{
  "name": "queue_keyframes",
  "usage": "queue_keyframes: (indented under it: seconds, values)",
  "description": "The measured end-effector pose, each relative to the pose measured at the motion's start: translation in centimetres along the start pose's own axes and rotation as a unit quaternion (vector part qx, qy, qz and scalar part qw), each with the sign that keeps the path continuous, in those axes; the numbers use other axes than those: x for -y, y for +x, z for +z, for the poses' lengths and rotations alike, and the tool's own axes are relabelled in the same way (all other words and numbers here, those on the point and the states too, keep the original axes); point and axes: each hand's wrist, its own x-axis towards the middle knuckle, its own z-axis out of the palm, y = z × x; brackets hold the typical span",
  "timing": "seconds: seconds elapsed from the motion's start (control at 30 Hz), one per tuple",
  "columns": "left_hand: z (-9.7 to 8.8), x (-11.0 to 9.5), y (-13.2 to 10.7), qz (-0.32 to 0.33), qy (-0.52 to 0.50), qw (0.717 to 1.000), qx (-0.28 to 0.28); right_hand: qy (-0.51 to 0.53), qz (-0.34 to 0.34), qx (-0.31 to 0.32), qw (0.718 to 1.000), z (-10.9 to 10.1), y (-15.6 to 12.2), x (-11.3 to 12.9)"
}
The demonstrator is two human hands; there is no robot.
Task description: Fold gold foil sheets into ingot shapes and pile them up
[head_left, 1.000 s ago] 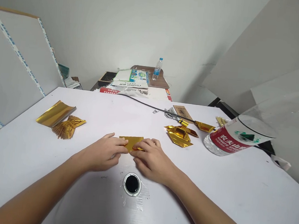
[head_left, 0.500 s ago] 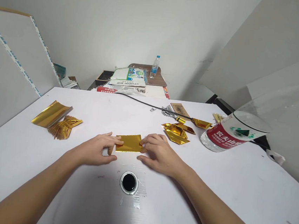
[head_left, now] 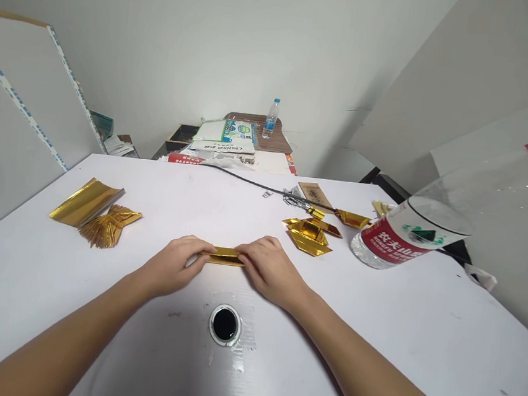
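A sheet of gold foil paper [head_left: 225, 253] lies on the white table between my hands, its far part bent over toward me in a fold. My left hand [head_left: 181, 265] pinches the left end, fingers on top and thumb at the near side. At the right end, my right hand [head_left: 269, 270] grips the paper the same way, its fingertips partly hiding that end. Just nearer to me is a round black hole with a white rim [head_left: 225, 325], with clear tape around it.
Stacked gold sheets [head_left: 86, 201] and a pleated gold fan bundle [head_left: 108, 225] lie at left. Folded gold pieces [head_left: 311, 235], a yellow-handled tool [head_left: 315, 213] and a black cable [head_left: 247, 179] are at right, beside a large water bottle [head_left: 391, 238]. A small bottle [head_left: 271, 119] stands behind.
The gold sheet lay flat before; now its far part is folded over toward me. Both hands have closed from spread fingers onto its ends.
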Motion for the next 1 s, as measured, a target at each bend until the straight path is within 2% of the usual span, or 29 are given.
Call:
queue_keyframes:
  seconds: [0.13, 0.23, 0.37, 0.47, 0.67, 1.0]
  values:
    - [0.6, -0.1, 0.3, -0.042, -0.014, 0.998, -0.036, -0.048, -0.083, -0.067, 0.993, 0.8, 0.1, -0.3]
    - [0.9, 0.1, 0.4, -0.014, -0.003, 0.998, -0.065, -0.084, -0.133, -0.080, 0.984, 0.7, 0.1, 0.0]
    - [1.0, -0.2, 0.1, 0.095, 0.066, 0.987, -0.113, -0.096, -0.121, -0.086, 0.984, 0.7, -0.2, 0.3]
    - [1.3, -1.4, -0.5, 0.160, 0.142, 0.971, -0.106, -0.094, -0.114, -0.080, 0.986, 1.0, -0.4, 0.1]
    - [3.1, -3.2, -1.3, 0.145, 0.230, 0.960, -0.060, -0.066, -0.145, -0.077, 0.984, 1.2, -0.6, -0.1]
    - [3.7, -2.9, -1.6, 0.147, 0.275, 0.944, -0.105, -0.064, -0.154, -0.057, 0.984, 1.0, -0.6, 0.5]
